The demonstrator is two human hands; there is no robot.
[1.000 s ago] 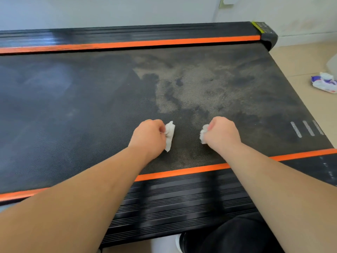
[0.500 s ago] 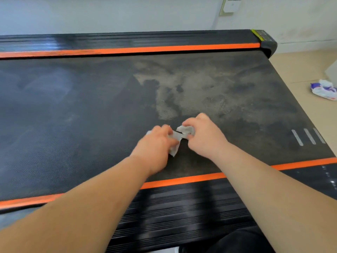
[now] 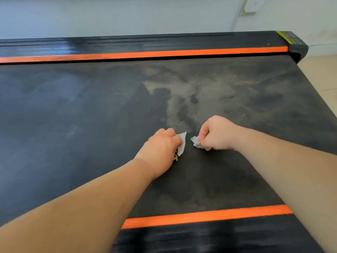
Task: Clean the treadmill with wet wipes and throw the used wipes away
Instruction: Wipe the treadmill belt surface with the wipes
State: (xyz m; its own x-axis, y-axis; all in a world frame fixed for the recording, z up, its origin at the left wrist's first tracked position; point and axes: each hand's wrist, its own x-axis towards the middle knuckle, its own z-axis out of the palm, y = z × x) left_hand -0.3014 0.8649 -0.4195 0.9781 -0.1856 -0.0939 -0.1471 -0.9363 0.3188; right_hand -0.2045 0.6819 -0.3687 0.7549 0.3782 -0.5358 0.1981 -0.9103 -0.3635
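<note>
The black treadmill belt [image 3: 91, 115] fills the view, with a grey dusty patch [image 3: 191, 92] on its right half. My left hand [image 3: 160, 147] grips a white wet wipe [image 3: 182, 144] just above the belt's middle. A short gap to the right, my right hand [image 3: 217, 133] pinches a second crumpled piece of wipe [image 3: 196, 142]. Both fists are curled, and most of each wipe is hidden inside them.
Orange stripes run along the far side rail [image 3: 164, 54] and the near side rail [image 3: 206, 215]. A white wall with a socket plate [image 3: 252, 6] stands behind the treadmill. Beige floor [image 3: 321, 73] shows past the belt's right end.
Half a second ago my hands met in the middle with the wipe between them. They have now drawn apart, each holding a piece, and the view has shifted closer.
</note>
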